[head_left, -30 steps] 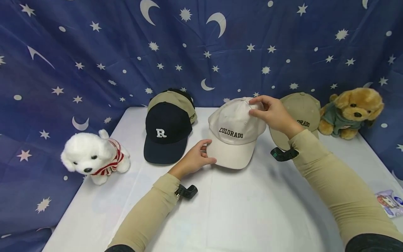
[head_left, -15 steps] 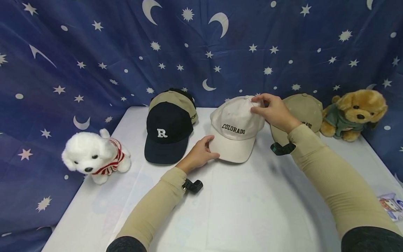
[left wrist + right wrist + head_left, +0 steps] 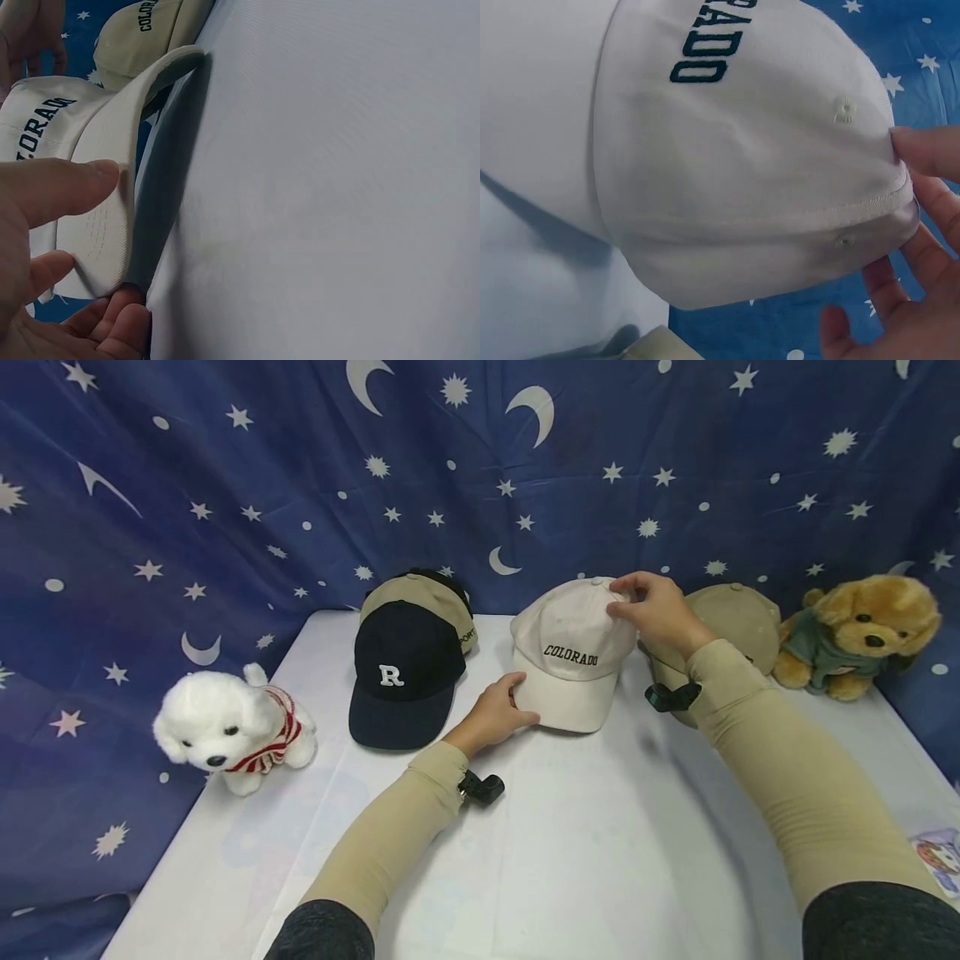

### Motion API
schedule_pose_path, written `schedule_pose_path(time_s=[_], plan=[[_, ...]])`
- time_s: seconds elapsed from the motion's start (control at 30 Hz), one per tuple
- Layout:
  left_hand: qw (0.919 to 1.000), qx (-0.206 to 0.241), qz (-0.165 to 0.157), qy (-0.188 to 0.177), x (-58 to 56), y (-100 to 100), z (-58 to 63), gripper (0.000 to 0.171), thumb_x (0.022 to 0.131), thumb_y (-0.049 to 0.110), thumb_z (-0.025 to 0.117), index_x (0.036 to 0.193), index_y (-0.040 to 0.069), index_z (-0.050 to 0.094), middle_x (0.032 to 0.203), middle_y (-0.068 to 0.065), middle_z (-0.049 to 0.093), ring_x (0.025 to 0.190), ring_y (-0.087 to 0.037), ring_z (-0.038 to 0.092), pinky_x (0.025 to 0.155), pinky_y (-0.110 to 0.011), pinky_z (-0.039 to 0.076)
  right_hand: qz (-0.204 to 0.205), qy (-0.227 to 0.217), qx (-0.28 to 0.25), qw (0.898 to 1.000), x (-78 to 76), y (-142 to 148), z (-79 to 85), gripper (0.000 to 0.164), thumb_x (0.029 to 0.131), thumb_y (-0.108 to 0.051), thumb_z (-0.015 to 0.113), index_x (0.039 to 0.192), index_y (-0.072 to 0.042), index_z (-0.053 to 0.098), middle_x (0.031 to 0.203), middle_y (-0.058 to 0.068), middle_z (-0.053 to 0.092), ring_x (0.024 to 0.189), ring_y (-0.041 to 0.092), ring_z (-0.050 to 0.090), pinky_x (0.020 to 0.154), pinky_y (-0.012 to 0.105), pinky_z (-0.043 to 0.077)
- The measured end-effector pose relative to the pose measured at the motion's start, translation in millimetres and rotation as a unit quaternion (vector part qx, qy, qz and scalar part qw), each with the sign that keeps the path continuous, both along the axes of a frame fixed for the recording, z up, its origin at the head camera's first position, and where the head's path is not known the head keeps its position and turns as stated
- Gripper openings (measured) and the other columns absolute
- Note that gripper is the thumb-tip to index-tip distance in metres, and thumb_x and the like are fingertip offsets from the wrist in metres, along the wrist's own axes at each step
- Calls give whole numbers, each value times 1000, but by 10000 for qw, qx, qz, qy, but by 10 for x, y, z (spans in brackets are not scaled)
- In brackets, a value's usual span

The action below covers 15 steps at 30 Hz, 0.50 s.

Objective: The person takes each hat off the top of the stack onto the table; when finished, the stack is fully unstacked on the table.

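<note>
A white baseball cap (image 3: 573, 639) with COLORADO on its front is held by both hands in the middle of the head view, its brim toward me. My left hand (image 3: 495, 714) grips the brim's left side; in the left wrist view the thumb (image 3: 82, 187) lies on top of the brim (image 3: 101, 210) and fingers reach round its edge. My right hand (image 3: 663, 614) pinches the crown at its upper right. The right wrist view shows that thumb (image 3: 930, 150) on the crown (image 3: 735, 165), the other fingers partly behind it. A shadow lies under the brim.
Left of it, a navy cap (image 3: 408, 652) with an R sits before a tan cap (image 3: 431, 589). A khaki cap (image 3: 738, 618) stands behind my right wrist. Plush dogs, one white (image 3: 217, 718) and one brown (image 3: 870, 627), flank the white table (image 3: 570, 843). A starry curtain (image 3: 247, 468) hangs behind.
Both hands have carried the white cap a little farther back toward the curtain. The left hand keeps to the brim and the right hand to the crown. The head view has shifted slightly.
</note>
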<state>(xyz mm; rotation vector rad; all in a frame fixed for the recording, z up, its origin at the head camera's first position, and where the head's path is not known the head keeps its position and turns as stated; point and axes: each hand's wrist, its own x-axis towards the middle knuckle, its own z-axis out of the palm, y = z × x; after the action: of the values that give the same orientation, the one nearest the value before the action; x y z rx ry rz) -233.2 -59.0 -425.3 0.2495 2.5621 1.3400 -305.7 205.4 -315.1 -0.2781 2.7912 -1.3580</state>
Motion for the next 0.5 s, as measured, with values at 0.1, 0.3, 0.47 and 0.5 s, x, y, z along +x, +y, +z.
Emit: schedule_pose_path(time_s=[0.1,0.3,0.47,0.5], plan=[[9999,-130,6,-28,-34,51,9,80,86,18,80,153,7,38,123,-13,58,109,-23,54,96,-36,45,-28,-11,15,10000,-46,11,-11,43,98,-19,65,135,0,55,133,18,51,118,31,44,96,47,43],[9992,-384,-5,77,-99,154,9,78,86,21,80,152,7,41,123,-11,60,112,-22,55,99,-34,44,-36,33,51,10000,-142,31,-17,45,98,-18,64,136,2,54,135,20,50,118,32,43,100,49,41],[9992,-383,26,67,-135,243,-1,77,86,22,79,152,8,42,139,-13,54,129,-23,50,108,-34,38,-135,26,50,9999,-229,67,-56,47,98,-17,64,139,2,53,136,21,50,117,32,43,99,49,40],[9993,-379,53,50,-141,259,-1,77,86,22,79,152,8,42,145,-14,50,135,-24,45,111,-34,35,-159,20,59,9999,-245,73,-69,47,98,-17,64,140,1,53,135,20,50,117,31,43,99,48,41]])
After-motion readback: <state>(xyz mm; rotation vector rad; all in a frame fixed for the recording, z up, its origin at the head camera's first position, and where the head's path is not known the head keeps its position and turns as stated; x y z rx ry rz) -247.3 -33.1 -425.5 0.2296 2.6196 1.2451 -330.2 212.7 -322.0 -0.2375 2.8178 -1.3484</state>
